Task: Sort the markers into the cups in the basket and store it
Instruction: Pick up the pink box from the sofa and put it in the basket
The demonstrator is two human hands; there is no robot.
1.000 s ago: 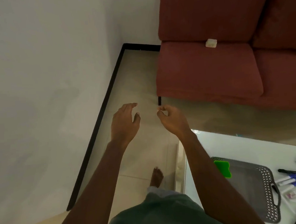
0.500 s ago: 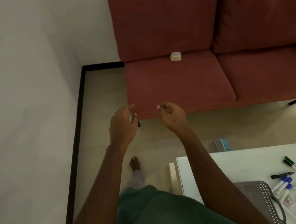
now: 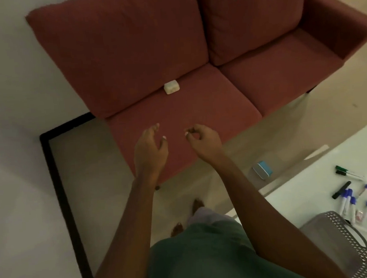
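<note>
We see both hands raised in front of the body, over the front edge of the red sofa [image 3: 172, 52] and well apart from the table. The left hand [image 3: 149, 150] hangs relaxed, its fingers loosely bent and spread, with nothing in it. The right hand [image 3: 202, 142] has its fingers curled in, the thumb tip meeting the forefinger. It seems to hold nothing, though the light is dim and we cannot rule out something tiny in that pinch. The two hands are near each other but do not touch.

The markers [image 3: 347, 199] lie loose on the white table [image 3: 308, 195] at the right. We make out a cluster with blue caps, a black one beside it, two green ones farther back, and a few dark ones near the right edge. The grey perforated basket [image 3: 359, 243] stands on the same table just in front of them, at the lower right, partly cut off by the frame.

A small white block [image 3: 171, 87] sits on the left sofa seat, close to the back cushion. A blue-and-white object [image 3: 262, 170] lies on the floor between sofa and table. Below the arms we see a green garment [image 3: 197, 257] and a bare foot [image 3: 197, 205] on the pale tiles. A black skirting [image 3: 60, 191] runs along the white wall at the left.
</note>
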